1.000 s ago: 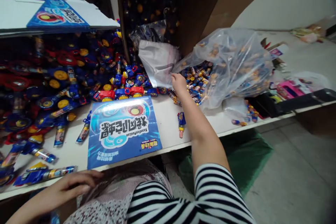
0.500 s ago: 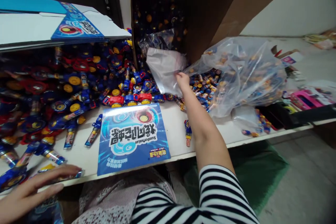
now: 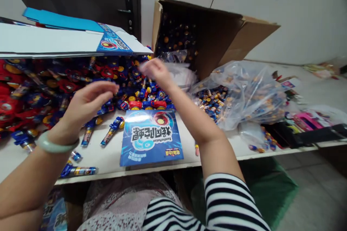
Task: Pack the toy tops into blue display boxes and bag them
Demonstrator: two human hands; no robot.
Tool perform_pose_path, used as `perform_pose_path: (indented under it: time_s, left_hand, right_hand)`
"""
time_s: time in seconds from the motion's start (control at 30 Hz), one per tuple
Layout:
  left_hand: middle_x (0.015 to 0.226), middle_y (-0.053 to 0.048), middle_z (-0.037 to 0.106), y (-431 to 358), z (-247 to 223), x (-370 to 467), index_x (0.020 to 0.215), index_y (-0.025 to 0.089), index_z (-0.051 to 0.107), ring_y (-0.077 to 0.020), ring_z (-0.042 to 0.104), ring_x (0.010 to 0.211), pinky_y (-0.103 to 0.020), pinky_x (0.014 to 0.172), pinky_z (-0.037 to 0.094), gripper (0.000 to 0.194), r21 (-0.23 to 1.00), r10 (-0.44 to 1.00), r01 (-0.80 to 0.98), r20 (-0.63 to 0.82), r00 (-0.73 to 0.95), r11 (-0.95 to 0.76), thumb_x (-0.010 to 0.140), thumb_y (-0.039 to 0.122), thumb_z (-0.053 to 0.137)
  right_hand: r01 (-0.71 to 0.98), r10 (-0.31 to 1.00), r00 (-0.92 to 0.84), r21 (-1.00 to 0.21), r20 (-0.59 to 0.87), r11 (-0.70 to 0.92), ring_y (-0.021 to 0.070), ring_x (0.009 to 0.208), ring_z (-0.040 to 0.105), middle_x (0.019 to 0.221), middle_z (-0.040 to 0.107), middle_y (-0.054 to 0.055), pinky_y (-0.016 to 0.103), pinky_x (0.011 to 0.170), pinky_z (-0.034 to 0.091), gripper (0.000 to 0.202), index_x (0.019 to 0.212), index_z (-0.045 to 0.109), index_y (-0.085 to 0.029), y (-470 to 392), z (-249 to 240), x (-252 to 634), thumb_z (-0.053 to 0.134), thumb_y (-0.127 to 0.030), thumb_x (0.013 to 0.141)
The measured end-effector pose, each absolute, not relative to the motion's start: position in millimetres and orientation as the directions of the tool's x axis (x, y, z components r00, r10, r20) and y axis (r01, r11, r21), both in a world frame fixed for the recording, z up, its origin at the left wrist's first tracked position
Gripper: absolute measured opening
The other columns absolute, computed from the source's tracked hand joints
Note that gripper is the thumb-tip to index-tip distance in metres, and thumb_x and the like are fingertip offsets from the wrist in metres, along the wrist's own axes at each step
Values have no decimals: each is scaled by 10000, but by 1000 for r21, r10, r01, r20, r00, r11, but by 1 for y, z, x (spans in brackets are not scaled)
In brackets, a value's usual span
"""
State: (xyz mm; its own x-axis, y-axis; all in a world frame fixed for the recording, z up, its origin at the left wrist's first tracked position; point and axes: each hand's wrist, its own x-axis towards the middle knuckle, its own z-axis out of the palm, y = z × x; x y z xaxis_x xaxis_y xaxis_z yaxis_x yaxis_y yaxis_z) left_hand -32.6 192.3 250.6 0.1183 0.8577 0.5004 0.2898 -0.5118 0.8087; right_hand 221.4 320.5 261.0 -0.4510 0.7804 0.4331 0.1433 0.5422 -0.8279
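My left hand (image 3: 90,103) is raised over the left part of the pile of toys (image 3: 73,79), fingers and thumb apart, holding nothing. My right hand (image 3: 157,71) is up over the back of the pile, its fingers closed on a clear plastic bag (image 3: 145,65) that is blurred by motion. Behind that wrist lies a stack of clear plastic bags (image 3: 177,74). A blue printed box (image 3: 151,137) lies flat near the table's front edge. Left of it are loose blue toys (image 3: 112,131) with tube-shaped handles.
Flat white and blue cardboard (image 3: 54,39) lies over the pile at the back left. An open carton (image 3: 217,39) with toys stands behind. To the right are a big clear bag (image 3: 249,94) of small tubes and a black tray (image 3: 320,135).
My right hand has moved left and back from the plastic bags. My left hand has risen from the front edge, moving right and back. The view has shifted.
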Motion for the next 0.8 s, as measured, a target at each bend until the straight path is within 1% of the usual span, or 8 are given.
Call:
perform_pose_path:
  time_s: [0.07,0.13,0.2,0.27,0.4,0.6,0.73,0.8]
  left_hand:
    - [1322,-56,652,218,265,-17,1309,195,600,-199,611,1211,-409,1069,500,425,684,705,177,701,107,-707,927,370,664]
    - [1546,-83,451,236,275,1,1465,209,449,-244,427,1427,-473,1196,358,575,551,554,108,770,316,-828,943,355,640]
    - [1598,-81,374,245,272,15,1484,239,447,-275,275,1514,-504,1254,213,584,471,434,117,652,622,-874,946,390,620]
    - [1486,-93,520,247,258,18,1365,254,590,-308,306,1492,-547,1247,146,462,416,402,212,446,800,-884,938,429,613]
    - [996,-102,706,231,215,-18,1016,190,725,-255,608,1067,-443,1053,402,270,464,600,425,345,722,-778,902,415,627]
    - [730,-5,587,167,187,-68,786,150,593,-116,530,668,-227,646,436,318,916,930,179,368,-14,-360,790,450,698]
    - [576,11,533,143,173,-65,672,152,551,-106,516,558,-221,573,432,472,967,967,62,250,-52,-246,800,595,651]
    - [520,-5,513,137,170,-67,613,158,526,-118,520,517,-245,565,459,594,969,976,129,217,-36,-210,867,694,494]
  right_hand:
    - [164,647,-692,-803,319,572,51,755,601,765,664,-70,167,787,502,165,809,639,-162,275,257,179,603,-302,889]
    - [174,394,-913,-767,110,618,61,749,611,788,695,-44,168,781,494,77,818,666,-151,228,251,150,609,-131,866]
    - [185,172,-981,-709,-90,681,83,799,627,888,723,8,193,787,488,167,904,671,-141,186,249,139,522,-66,904]
    - [191,113,-980,-605,-166,773,118,852,636,976,727,42,231,781,481,200,989,667,-144,153,252,147,482,-90,934]
    - [231,262,-965,-377,32,897,152,930,644,1036,711,56,254,800,482,314,1078,683,-186,119,267,210,460,-52,903]
    - [634,627,-664,-138,408,761,148,779,656,896,677,52,252,680,483,295,1010,717,-207,121,272,288,427,-188,963]
    - [832,705,-507,66,495,552,187,601,615,686,639,28,291,521,398,361,1020,707,-183,118,261,285,584,-507,919]
    - [814,683,-576,245,449,526,217,614,629,685,664,36,307,519,384,368,1068,715,-198,118,255,282,630,-508,890]
